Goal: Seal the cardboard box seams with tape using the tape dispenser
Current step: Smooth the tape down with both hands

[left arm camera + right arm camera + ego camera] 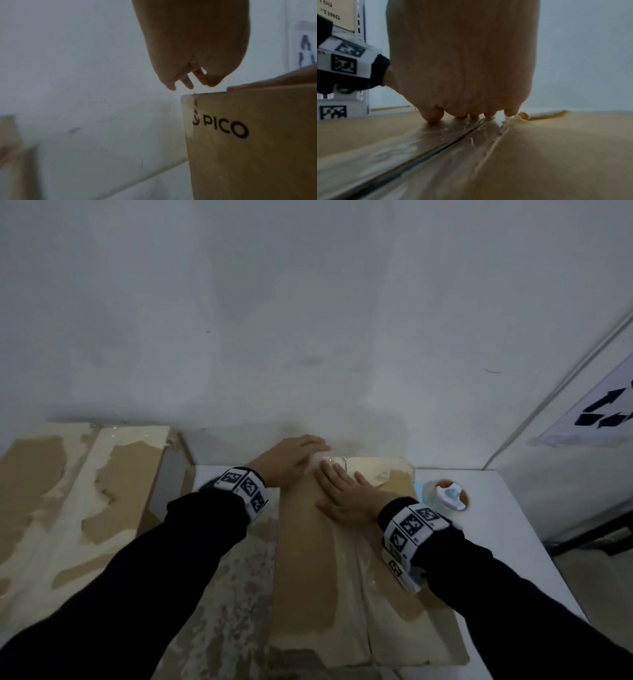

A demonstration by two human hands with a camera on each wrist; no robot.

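1. The cardboard box (308,559) lies on the white table (496,525), directly before the person; clear tape (447,138) covers its centre seam, wrinkled towards the far end.
2. The tape is pressed by the flat, outstretched fingers of the right hand (342,491); trapped creases could be fixed in place.
3. The left hand (291,457), fingers extended and gripping nothing, reaches over the far edge, where loose tape may lift.
4. The tape dispenser (447,495) rests apart, just right of the box.
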